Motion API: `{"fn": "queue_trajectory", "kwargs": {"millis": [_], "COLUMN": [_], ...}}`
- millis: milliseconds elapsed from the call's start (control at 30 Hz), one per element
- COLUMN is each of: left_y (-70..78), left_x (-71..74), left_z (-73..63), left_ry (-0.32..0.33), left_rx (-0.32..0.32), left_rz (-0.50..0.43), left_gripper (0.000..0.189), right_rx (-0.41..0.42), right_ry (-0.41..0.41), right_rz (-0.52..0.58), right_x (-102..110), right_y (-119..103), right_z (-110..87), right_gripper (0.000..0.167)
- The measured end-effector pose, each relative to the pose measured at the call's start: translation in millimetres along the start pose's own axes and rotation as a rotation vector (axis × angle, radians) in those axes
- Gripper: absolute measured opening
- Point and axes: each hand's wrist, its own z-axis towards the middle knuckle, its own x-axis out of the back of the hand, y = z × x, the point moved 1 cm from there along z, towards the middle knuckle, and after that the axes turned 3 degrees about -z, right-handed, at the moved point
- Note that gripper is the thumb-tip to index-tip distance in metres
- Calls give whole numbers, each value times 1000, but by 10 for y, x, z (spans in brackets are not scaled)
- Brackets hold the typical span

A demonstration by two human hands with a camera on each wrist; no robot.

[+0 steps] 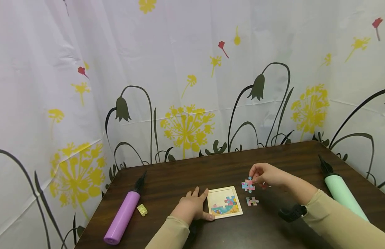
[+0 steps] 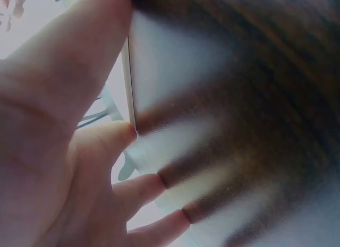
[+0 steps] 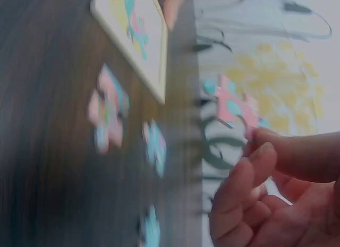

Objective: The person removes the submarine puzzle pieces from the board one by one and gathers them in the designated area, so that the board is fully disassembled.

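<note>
The left hand (image 1: 192, 206) is spread, fingertips on the surface (image 1: 170, 180), thumb and index finger at the left edge of the puzzle tray (image 1: 217, 197). The right hand (image 1: 267, 175), raised right of the tray, pinches a puzzle piece (image 3: 229, 106).

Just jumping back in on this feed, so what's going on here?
A person is at a jigsaw. Their right hand pinches a pink-and-blue puzzle piece above the table, while their left hand lies at the left edge of the puzzle tray. The tray is only partly filled, its upper left bare. The right wrist view shows three loose pieces on the table.
</note>
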Motion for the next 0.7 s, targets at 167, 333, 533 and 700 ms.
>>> {"fn": "queue_trajectory", "kwargs": {"millis": [167,333,533,700], "left_y": [-25,-33,-15,5], "left_x": [-12,-5,-5,-11], "left_z": [9,8,6,0], "left_ry": [3,8,9,14], "left_rx": [4,0,-7,-12], "left_rz": [11,11,6,6], "left_gripper": [102,102,101,101], "right_rx": [-130,-206,-236,-218], "right_ry": [-27,-29,13,47], "right_rz": [-86,-135,-151,-179], "right_x": [194,210,162,128], "right_y": [92,221,303,347], "right_z": [-218,-332,-367,-367], "right_gripper": [11,13,15,16]}}
